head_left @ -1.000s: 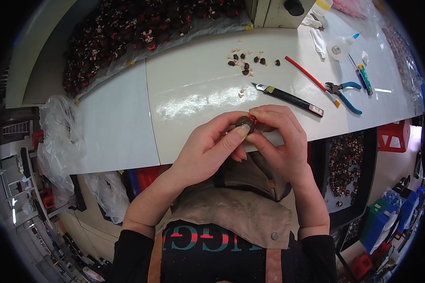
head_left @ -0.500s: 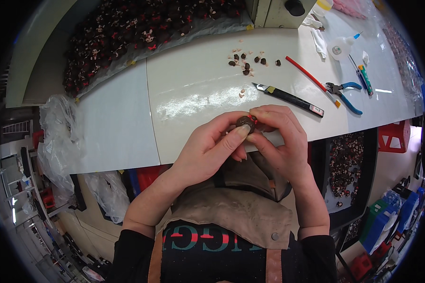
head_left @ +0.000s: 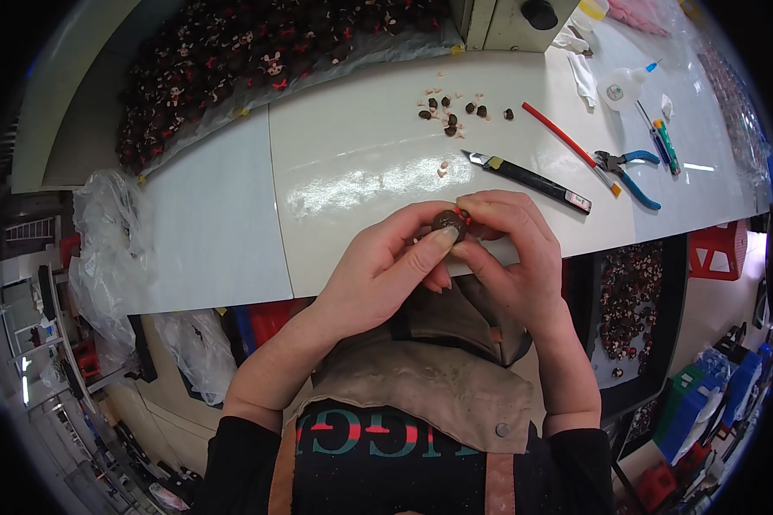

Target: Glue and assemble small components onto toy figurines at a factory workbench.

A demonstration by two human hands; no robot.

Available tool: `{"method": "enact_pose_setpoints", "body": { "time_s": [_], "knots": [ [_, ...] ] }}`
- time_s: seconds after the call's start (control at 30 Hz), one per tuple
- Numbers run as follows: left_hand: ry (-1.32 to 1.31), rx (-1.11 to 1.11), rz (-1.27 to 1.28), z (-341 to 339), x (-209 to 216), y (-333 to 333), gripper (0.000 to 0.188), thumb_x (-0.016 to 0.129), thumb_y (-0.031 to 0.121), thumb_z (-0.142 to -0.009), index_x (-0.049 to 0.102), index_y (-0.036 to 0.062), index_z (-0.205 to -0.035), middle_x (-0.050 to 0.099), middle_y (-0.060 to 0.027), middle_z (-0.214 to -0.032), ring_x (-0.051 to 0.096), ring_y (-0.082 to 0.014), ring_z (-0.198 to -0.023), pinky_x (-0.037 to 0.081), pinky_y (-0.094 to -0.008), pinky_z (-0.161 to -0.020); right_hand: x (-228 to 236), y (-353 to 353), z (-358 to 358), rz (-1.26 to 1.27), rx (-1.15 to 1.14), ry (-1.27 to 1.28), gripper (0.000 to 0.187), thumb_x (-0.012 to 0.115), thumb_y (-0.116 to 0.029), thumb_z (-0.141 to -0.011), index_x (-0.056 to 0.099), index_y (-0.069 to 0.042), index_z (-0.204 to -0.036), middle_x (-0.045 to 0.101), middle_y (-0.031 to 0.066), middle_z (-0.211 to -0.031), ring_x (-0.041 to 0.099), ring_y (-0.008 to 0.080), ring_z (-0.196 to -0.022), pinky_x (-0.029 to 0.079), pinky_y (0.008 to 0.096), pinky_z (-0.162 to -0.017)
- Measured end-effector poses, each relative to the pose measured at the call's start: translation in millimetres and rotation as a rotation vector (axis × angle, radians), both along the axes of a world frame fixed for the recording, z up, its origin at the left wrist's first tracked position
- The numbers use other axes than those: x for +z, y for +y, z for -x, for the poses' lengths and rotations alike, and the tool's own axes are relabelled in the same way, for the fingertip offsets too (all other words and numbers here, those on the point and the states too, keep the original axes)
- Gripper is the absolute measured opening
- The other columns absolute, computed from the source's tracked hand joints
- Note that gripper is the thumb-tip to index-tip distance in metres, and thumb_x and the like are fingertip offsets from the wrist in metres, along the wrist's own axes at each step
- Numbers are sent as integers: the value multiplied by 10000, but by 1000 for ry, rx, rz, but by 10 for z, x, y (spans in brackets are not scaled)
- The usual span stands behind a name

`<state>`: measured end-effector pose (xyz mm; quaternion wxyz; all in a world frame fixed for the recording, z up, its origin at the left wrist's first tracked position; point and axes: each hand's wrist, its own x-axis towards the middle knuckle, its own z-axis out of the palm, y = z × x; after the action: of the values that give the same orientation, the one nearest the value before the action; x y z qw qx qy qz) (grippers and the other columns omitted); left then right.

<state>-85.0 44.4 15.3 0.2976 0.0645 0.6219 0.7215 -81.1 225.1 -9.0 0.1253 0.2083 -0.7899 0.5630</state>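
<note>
My left hand (head_left: pixel 386 270) and my right hand (head_left: pixel 515 257) meet at the near edge of the white table (head_left: pixel 361 163). Between their fingertips they pinch a small dark brown round figure (head_left: pixel 449 223) with a red bit on its right side. Both thumbs press on it. Most of the figure is hidden by my fingers. A black utility knife (head_left: pixel 528 178) lies on the table just beyond my right hand.
Several small dark and pale bits (head_left: pixel 451 110) lie scattered further back. A red stick (head_left: pixel 567 142), blue-handled pliers (head_left: pixel 631 172), a glue bottle (head_left: pixel 623 84) and pens sit at the right. A heap of dark brown figures (head_left: pixel 232 69) fills the back left. Plastic bags (head_left: pixel 103 249) hang at the left.
</note>
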Motion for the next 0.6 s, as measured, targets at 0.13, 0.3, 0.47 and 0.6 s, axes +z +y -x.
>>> {"method": "enact_pose_setpoints", "body": {
  "time_s": [0.13,0.3,0.47,0.6],
  "knots": [
    [3,-2,7,5,-1,-2,340,419,189,-978,456,-12,-1250,573,-60,-1030,532,-72,-735,465,-204,-665,10,5,1,-10,2,-13,365,714,8,-719,589,-16,-1061,593,110,-1024,631,195,-848,549,277,-705],
    [-3,3,-3,1,-5,-8,344,420,194,-978,455,-13,-1250,575,-59,-1026,531,-72,-738,466,-207,-666,13,3,2,-17,11,-13,368,712,12,-720,587,-15,-1065,590,112,-1026,632,197,-854,550,277,-712],
    [1,5,-5,-3,-8,-18,347,421,199,-978,454,-14,-1250,575,-61,-1023,532,-73,-739,468,-210,-667,9,-3,5,-22,18,-7,364,705,24,-723,584,-9,-1064,586,120,-1030,633,199,-861,553,279,-721],
    [-12,3,-7,-2,-4,-10,350,424,205,-978,454,-13,-1250,575,-61,-1023,533,-73,-738,467,-209,-665,20,2,-1,-25,15,-18,364,703,28,-723,582,-9,-1064,585,121,-1034,634,204,-869,554,283,-722]
  ]
}}
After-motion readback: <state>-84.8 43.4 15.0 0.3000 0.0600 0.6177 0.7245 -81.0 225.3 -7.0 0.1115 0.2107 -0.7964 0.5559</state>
